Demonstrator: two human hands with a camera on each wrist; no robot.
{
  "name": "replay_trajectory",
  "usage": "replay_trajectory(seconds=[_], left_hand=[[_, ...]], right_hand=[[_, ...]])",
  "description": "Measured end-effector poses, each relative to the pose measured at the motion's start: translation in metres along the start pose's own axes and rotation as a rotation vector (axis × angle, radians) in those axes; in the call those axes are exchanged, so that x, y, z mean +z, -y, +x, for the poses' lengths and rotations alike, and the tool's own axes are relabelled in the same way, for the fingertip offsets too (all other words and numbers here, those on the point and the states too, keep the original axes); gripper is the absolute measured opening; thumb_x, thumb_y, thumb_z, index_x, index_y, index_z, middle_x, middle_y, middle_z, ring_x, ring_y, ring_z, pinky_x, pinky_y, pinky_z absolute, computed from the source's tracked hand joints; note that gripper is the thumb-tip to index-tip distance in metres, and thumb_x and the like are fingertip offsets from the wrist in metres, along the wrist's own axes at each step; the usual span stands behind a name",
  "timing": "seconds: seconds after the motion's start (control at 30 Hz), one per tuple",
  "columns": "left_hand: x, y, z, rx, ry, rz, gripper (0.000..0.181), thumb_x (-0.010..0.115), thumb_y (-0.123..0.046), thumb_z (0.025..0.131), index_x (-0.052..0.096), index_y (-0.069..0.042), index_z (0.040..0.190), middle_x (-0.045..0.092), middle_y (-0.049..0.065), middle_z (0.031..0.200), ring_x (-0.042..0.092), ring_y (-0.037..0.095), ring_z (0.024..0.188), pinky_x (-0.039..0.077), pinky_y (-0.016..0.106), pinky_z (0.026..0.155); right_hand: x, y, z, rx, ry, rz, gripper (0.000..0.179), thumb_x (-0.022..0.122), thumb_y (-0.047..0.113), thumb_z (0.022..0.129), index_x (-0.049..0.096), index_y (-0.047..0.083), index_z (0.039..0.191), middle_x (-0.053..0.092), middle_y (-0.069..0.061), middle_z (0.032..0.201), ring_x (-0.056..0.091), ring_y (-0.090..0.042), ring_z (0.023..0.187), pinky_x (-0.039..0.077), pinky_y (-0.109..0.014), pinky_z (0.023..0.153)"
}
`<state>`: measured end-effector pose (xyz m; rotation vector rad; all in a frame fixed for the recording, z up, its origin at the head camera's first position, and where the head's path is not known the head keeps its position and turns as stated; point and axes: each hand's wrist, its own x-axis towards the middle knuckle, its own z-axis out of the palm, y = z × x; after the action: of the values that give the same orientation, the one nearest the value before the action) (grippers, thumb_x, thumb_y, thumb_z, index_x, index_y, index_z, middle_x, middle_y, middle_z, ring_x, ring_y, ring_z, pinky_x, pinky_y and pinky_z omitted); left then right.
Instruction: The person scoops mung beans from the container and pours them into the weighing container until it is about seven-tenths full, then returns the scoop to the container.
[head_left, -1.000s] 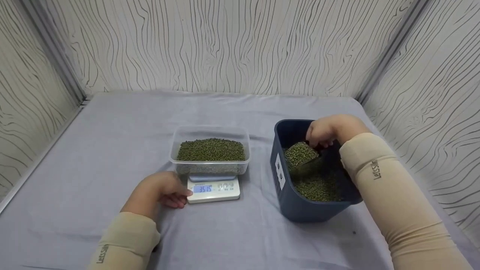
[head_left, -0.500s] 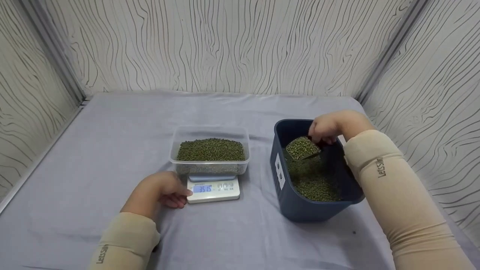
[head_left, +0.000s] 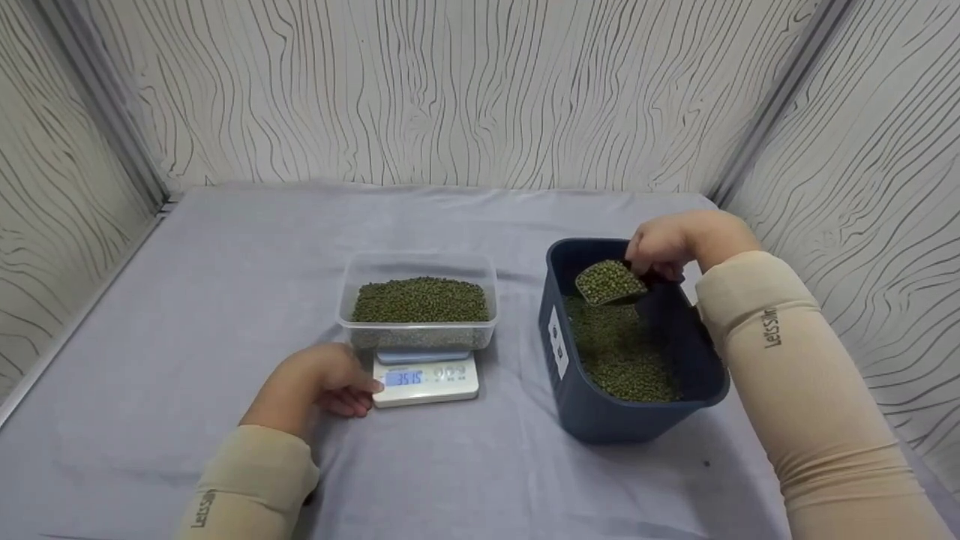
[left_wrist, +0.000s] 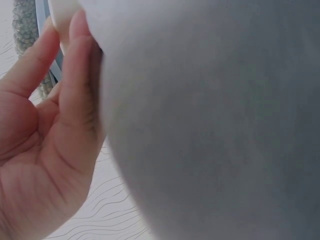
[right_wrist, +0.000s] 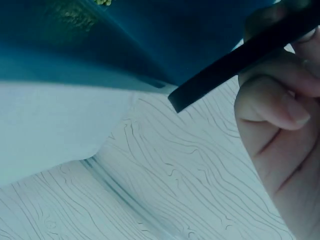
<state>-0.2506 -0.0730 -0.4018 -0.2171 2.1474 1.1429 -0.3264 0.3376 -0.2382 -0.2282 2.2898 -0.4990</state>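
Observation:
My left hand (head_left: 326, 375) pinches the near-left corner of a white kitchen scale (head_left: 427, 391) between thumb and fingertips; the left wrist view shows the thumb (left_wrist: 30, 67) against its edge. On the scale stands a clear plastic container (head_left: 417, 325) partly filled with green mung beans (head_left: 420, 300). The display reads 351.5 or similar digits. My right hand (head_left: 679, 244) grips the dark handle (right_wrist: 215, 75) of a scoop heaped with mung beans (head_left: 609, 282). The scoop hangs inside the mouth of a dark blue bin (head_left: 630, 422), above the beans lying in it.
A grey cloth (head_left: 247, 262) covers the table. Patterned wall panels (head_left: 480, 90) enclose it at the back and both sides. A white label (head_left: 558, 342) is on the bin's left wall. One small dark speck (head_left: 706, 463) lies on the cloth right of the bin.
My right hand has lifted the filled scoop up and slightly right, away from the beans in the bin. My left hand, the scale and the container stay in place.

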Motion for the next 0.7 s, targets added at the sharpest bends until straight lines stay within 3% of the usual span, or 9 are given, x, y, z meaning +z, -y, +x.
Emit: replay_trajectory(seconds=[0.17, 0.7], left_hand=[[0.0, 0.0, 0.001, -0.009, -0.002, 0.002, 0.016, 0.068, -0.014, 0.082, 0.064, 0.001, 0.078, 0.063, 0.006, 0.066, 0.062, 0.012, 0.057, 0.054, 0.025, 0.056], [0.0, 0.0, 0.002, -0.018, -0.001, 0.031, 0.018, 0.067, -0.015, 0.083, 0.064, 0.001, 0.076, 0.062, 0.006, 0.065, 0.061, 0.011, 0.056, 0.054, 0.025, 0.058]], right_hand=[[-0.001, -0.007, -0.002, 0.028, 0.002, 0.055, 0.035, 0.046, 0.001, 0.083, 0.033, 0.017, 0.055, 0.034, 0.004, 0.051, 0.035, -0.008, 0.046, 0.037, -0.023, 0.046], [-0.003, -0.021, -0.005, 0.071, 0.007, 0.203, 0.035, 0.043, 0.006, 0.089, 0.036, 0.017, 0.057, 0.034, 0.004, 0.052, 0.032, -0.008, 0.048, 0.034, -0.021, 0.049]])
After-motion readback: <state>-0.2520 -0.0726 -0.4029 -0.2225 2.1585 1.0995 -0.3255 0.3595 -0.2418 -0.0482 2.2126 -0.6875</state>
